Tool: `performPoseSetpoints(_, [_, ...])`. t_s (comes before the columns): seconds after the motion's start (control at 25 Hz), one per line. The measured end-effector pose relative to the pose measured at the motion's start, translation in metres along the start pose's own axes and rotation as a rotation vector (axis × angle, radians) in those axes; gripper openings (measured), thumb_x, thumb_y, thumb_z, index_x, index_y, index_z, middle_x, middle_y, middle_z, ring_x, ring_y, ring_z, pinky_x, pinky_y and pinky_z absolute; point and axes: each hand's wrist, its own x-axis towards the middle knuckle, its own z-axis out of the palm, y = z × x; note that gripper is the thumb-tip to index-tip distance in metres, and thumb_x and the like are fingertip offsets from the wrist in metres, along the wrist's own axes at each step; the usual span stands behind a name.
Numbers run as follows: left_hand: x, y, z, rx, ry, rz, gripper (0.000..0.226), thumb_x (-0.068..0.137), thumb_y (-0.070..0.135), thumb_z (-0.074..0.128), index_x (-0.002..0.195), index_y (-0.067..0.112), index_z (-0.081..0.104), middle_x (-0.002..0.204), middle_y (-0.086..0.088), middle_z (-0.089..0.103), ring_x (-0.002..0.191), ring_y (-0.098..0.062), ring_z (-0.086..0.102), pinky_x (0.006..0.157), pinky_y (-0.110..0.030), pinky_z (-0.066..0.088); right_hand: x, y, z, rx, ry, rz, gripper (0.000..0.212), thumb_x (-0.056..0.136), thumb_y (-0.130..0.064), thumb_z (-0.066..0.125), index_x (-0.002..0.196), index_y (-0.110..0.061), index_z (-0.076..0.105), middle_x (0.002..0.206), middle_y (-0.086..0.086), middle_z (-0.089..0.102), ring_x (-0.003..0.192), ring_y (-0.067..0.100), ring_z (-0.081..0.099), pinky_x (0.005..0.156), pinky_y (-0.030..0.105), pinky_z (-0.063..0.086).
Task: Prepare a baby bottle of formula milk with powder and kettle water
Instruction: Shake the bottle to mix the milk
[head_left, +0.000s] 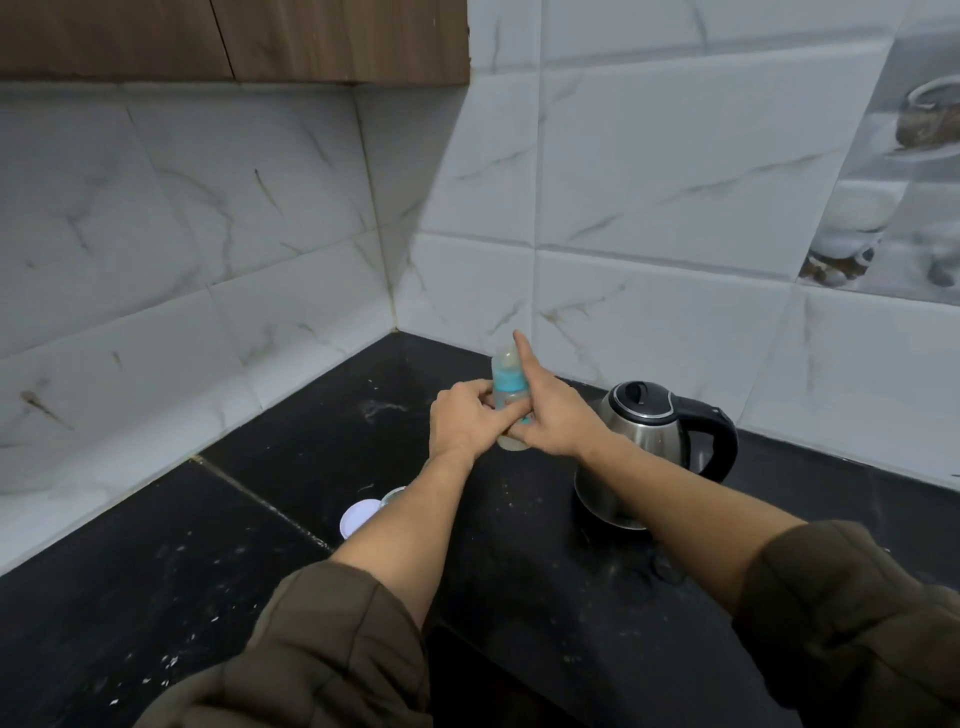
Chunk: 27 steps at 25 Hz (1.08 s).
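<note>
While both hands close around it, the baby bottle (508, 391) stands nearly upright above the black tabletop (311, 452), its long axis vertical and its clear cap pointing up toward the tiled corner. A teal collar rings the neck below the cap, and pale contents show at the base. The left hand (460, 421) wraps the lower body from the left, fingers curled on it. The right hand (550, 415) grips from the right, its lower fingers folded across the bottle front and its index finger stretched straight up alongside the cap. Small coloured print on the bottle is too blurred to read. Just right of the hands sits a steel kettle (652, 447) with a black lid and handle. Near the left forearm, a white lid (358, 522) lies on the tabletop beside a small round container (393, 496), partly hidden.
</note>
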Motion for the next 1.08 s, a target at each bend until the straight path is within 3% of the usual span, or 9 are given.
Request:
performPoseSetpoints(0.16, [0.019,0.010,-0.017,-0.060,0.007,0.035,0.051,0.070,0.077,0.065,0.090,0.032,0.079,0.069,0.017,0.072,0.070,0.000,0.069,0.070,-0.026,0.057,0.021,-0.009,-0.009,0.006,0.147,-0.030,0.110,0.087,-0.030,0.079,0.166,-0.040,0.003,0.115,0.003,0.069,0.093,0.023,0.069,0.090,0.044,0.058])
performPoseSetpoints(0.28, [0.032,0.009,-0.031,-0.119,0.047,0.003,0.049,0.091,0.061,0.047,0.117,0.031,0.076,0.101,0.013,0.078,0.101,-0.009,0.071,0.097,-0.035,0.054,0.036,-0.016,-0.034,0.131,0.292,-0.023,0.101,0.088,-0.038,0.082,0.163,-0.041,0.015,0.127,0.001,0.067,0.105,0.024,0.069,0.095,0.039,0.057])
performPoseSetpoints(0.36, [0.043,0.008,-0.038,-0.036,0.127,-0.036,0.047,0.101,0.043,0.040,0.135,0.025,0.067,0.126,0.003,0.073,0.121,-0.022,0.064,0.107,-0.037,0.045,0.051,-0.027,-0.054,0.428,0.516,0.044,0.099,0.089,-0.033,0.084,0.163,-0.042,0.019,0.133,0.004,0.064,0.110,0.024,0.070,0.094,0.043,0.060])
performPoseSetpoints(0.44, [0.050,0.009,-0.041,0.069,0.204,-0.061,0.047,0.104,0.032,0.040,0.146,0.020,0.057,0.133,-0.004,0.069,0.126,-0.027,0.060,0.106,-0.037,0.043,0.062,-0.044,-0.069,0.863,0.701,0.134,0.095,0.091,-0.031,0.083,0.161,-0.046,0.021,0.137,0.011,0.061,0.113,0.025,0.071,0.085,0.047,0.066])
performPoseSetpoints(0.52, [0.056,0.009,-0.044,0.151,0.224,-0.076,0.046,0.105,0.026,0.041,0.149,0.016,0.052,0.132,-0.007,0.067,0.124,-0.029,0.060,0.102,-0.038,0.045,0.066,-0.059,-0.072,1.051,0.605,0.150,0.091,0.093,-0.028,0.081,0.160,-0.047,0.021,0.137,0.015,0.061,0.113,0.026,0.072,0.071,0.040,0.067])
performPoseSetpoints(0.64, [0.063,0.005,-0.049,0.269,0.152,-0.127,0.042,0.102,0.024,0.051,0.144,0.017,0.054,0.126,-0.007,0.067,0.114,-0.029,0.063,0.095,-0.044,0.053,0.064,-0.070,-0.055,0.870,0.246,0.089,0.089,0.092,-0.021,0.082,0.158,-0.046,0.029,0.129,0.015,0.066,0.109,0.026,0.073,0.066,0.036,0.065])
performPoseSetpoints(0.68, [0.065,0.003,-0.053,0.298,0.124,-0.151,0.042,0.101,0.022,0.052,0.143,0.018,0.054,0.125,-0.007,0.067,0.114,-0.028,0.063,0.094,-0.045,0.054,0.065,-0.071,-0.053,0.862,0.221,0.074,0.089,0.092,-0.020,0.082,0.158,-0.046,0.030,0.127,0.015,0.067,0.108,0.025,0.074,0.067,0.036,0.065])
performPoseSetpoints(0.88, [0.069,-0.010,-0.060,0.373,0.109,-0.214,0.052,0.096,0.011,0.044,0.146,0.020,0.054,0.137,-0.007,0.063,0.127,-0.032,0.056,0.099,-0.044,0.048,0.087,-0.078,-0.083,1.359,0.643,0.213,0.086,0.096,-0.024,0.078,0.161,-0.040,0.023,0.126,0.004,0.063,0.113,0.037,0.073,0.067,0.039,0.065])
performPoseSetpoints(1.08, [0.072,-0.008,-0.055,0.413,0.087,-0.197,0.050,0.097,0.012,0.046,0.146,0.019,0.054,0.138,-0.007,0.063,0.127,-0.031,0.056,0.096,-0.044,0.049,0.083,-0.086,-0.082,0.971,0.197,0.074,0.085,0.087,-0.031,0.086,0.156,-0.043,0.037,0.115,0.009,0.076,0.091,0.027,0.079,0.063,0.037,0.062])
